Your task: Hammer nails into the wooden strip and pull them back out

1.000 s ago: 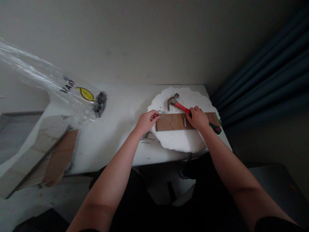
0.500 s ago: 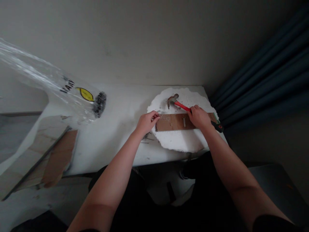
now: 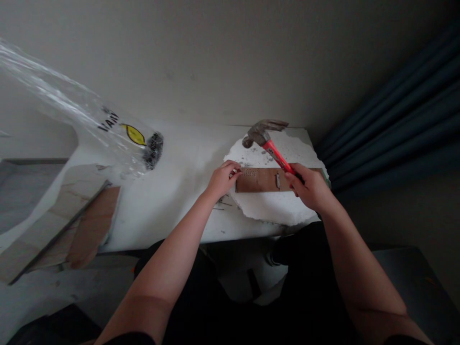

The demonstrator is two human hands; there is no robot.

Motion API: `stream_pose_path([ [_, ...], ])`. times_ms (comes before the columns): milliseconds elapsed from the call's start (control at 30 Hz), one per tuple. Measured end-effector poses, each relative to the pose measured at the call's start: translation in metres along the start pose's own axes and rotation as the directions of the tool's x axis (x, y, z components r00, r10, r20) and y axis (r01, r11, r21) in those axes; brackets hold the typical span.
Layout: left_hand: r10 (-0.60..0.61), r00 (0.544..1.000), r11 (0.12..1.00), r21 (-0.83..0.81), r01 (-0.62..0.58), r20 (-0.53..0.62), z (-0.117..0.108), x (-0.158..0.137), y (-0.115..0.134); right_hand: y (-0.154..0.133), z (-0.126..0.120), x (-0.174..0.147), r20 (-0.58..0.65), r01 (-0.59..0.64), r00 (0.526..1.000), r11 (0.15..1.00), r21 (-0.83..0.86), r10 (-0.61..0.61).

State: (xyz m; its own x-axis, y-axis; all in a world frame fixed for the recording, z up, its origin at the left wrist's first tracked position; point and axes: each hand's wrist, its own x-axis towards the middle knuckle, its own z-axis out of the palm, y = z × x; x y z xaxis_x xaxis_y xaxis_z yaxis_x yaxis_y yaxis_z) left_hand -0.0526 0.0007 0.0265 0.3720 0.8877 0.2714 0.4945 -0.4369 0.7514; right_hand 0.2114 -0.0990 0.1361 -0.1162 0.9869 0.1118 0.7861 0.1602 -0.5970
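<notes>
My right hand (image 3: 309,186) is wrapped around the red and black handle of a claw hammer (image 3: 268,139), held raised with its steel head above the white slab. My left hand (image 3: 223,179) is closed in a pinch at the left end of a brown wooden board (image 3: 262,186); whatever the fingertips hold is too small to make out. Rows of small dots mark the board near those fingers. A small pale strip (image 3: 278,180) lies on the board's middle. Under the board is a ragged-edged white slab (image 3: 266,211).
Several loose nails (image 3: 220,206) lie on the white table (image 3: 172,201) beside the slab. Clear plastic wrapping (image 3: 118,136) with a yellow print stands at left. Brown and whitish boards (image 3: 95,220) lean over the table's left front edge. A dark blue curtain (image 3: 395,115) hangs at right.
My right hand has lifted the hammer from the slab, and its head has turned over in the air. My left hand stays pinched at the board's left end.
</notes>
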Motion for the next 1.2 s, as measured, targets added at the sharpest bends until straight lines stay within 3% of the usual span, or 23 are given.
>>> stream_pose_path([
  [100, -0.024, 1.000, 1.000, -0.012, 0.024, -0.001, 0.002, 0.001, -0.003, -0.015, -0.003, -0.004, 0.083, 0.034, 0.996, 0.989, -0.146, -0.022],
  [233, -0.078, 0.997, 0.996, 0.044, 0.078, 0.000, 0.005, 0.002, -0.006, -0.021, 0.001, -0.008, 0.171, 0.038, 0.985, 0.988, -0.152, -0.012],
  [567, -0.072, 0.997, 0.997, 0.020, 0.072, 0.003, 0.002, 0.004, -0.001, -0.019, 0.011, -0.009, 0.105, -0.001, 0.994, 0.990, -0.141, 0.016],
  [1200, -0.067, 0.998, 0.997, 0.028, 0.066, 0.018, 0.002, 0.004, -0.001, -0.010, 0.014, -0.011, 0.100, 0.001, 0.995, 0.989, -0.145, 0.014],
])
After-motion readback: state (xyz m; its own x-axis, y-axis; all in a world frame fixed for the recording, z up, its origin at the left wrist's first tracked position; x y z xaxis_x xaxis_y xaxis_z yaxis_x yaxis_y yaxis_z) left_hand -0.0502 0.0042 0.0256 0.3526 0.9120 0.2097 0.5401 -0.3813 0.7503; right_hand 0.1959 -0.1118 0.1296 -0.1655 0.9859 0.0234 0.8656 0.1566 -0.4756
